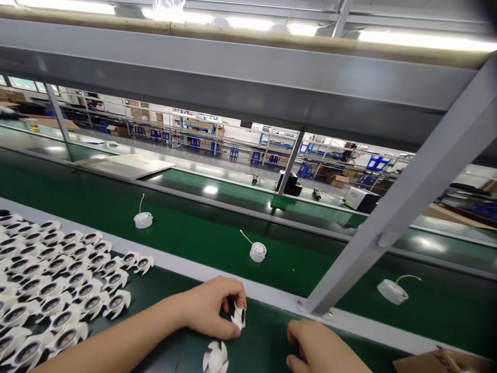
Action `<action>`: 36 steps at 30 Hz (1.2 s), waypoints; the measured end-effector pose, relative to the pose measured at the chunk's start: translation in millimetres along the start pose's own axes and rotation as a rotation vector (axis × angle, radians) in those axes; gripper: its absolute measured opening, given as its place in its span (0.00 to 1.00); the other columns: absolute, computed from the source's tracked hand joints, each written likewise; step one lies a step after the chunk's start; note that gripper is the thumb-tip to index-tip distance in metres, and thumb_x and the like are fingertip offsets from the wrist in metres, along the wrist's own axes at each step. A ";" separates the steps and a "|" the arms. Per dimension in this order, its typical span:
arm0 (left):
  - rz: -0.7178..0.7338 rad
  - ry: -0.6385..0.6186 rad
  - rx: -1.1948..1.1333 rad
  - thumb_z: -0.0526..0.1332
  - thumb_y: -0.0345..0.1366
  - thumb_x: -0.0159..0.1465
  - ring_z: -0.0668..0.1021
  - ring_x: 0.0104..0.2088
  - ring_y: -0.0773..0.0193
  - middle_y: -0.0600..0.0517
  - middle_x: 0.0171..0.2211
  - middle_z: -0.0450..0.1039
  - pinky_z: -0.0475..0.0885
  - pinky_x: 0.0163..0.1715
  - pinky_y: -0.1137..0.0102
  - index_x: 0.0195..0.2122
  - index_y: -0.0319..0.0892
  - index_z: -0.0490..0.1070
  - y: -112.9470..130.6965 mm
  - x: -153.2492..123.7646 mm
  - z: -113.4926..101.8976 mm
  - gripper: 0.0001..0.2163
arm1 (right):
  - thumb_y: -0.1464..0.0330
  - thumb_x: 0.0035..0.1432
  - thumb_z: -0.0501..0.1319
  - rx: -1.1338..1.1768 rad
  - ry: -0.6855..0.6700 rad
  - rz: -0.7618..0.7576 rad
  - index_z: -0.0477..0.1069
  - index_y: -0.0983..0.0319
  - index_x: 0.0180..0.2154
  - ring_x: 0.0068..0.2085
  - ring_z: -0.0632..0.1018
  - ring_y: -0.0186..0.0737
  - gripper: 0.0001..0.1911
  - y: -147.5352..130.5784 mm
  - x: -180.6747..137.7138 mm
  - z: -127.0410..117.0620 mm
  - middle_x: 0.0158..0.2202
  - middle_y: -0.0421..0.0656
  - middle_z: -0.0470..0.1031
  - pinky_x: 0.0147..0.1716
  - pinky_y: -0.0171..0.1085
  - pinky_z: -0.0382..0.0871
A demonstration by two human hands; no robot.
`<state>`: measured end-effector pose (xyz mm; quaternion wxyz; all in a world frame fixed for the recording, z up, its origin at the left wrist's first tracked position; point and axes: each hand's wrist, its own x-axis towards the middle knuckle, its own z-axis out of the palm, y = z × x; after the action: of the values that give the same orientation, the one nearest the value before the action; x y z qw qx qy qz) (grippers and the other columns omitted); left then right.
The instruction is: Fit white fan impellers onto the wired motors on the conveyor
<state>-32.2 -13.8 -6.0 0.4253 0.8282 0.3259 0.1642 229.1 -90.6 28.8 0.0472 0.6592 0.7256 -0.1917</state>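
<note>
My left hand point(213, 308) pinches a small white plastic fan impeller point(238, 317) between its fingers, just below the grey rail point(174, 261). Another white impeller point(215, 358) lies on the dark green mat point(264, 347), below my left hand and cut off by the frame's bottom edge. My right hand point(314, 346) rests on the mat with curled fingers, holding nothing that I can see. A large heap of white impellers point(58, 280) covers the mat to the left. Three round white motor housings with thin wires point(258, 252) sit on the green conveyor belt point(194, 254) beyond the rail.
A grey steel strut point(388, 217) rises diagonally from the rail at right. A cardboard piece point(438, 363) sits in the lower right corner. A grey beam point(233, 72) crosses overhead. Beyond lie a second belt section, shelving, and blue stools.
</note>
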 end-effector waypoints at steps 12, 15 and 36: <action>0.189 -0.102 -0.010 0.65 0.32 0.54 0.74 0.40 0.64 0.51 0.43 0.73 0.71 0.38 0.73 0.44 0.44 0.74 -1.6 7.4 -5.7 0.15 | 0.66 0.68 0.54 0.078 0.976 -0.042 0.71 0.59 0.48 0.55 0.72 0.52 0.11 52.4 -66.7 73.4 0.54 0.50 0.68 0.54 0.50 0.66; 0.165 -0.120 -0.025 0.65 0.33 0.55 0.74 0.42 0.64 0.52 0.44 0.73 0.70 0.38 0.73 0.43 0.45 0.74 -2.7 10.0 -6.4 0.14 | 0.63 0.68 0.53 -0.064 0.895 -0.076 0.68 0.55 0.56 0.60 0.67 0.59 0.17 62.5 -84.1 101.9 0.61 0.50 0.63 0.54 0.58 0.65; 0.136 -0.115 0.011 0.63 0.32 0.57 0.74 0.41 0.64 0.52 0.45 0.72 0.70 0.40 0.71 0.44 0.45 0.72 -0.7 6.1 -4.1 0.13 | 0.54 0.67 0.53 -0.295 0.639 -0.082 0.45 0.46 0.71 0.69 0.48 0.72 0.35 45.0 -81.4 122.9 0.73 0.49 0.36 0.54 0.70 0.64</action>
<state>-30.2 -7.0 -4.2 0.4267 0.8588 0.2449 0.1428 260.7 -206.2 -68.1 -0.0951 0.6425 0.7494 0.1292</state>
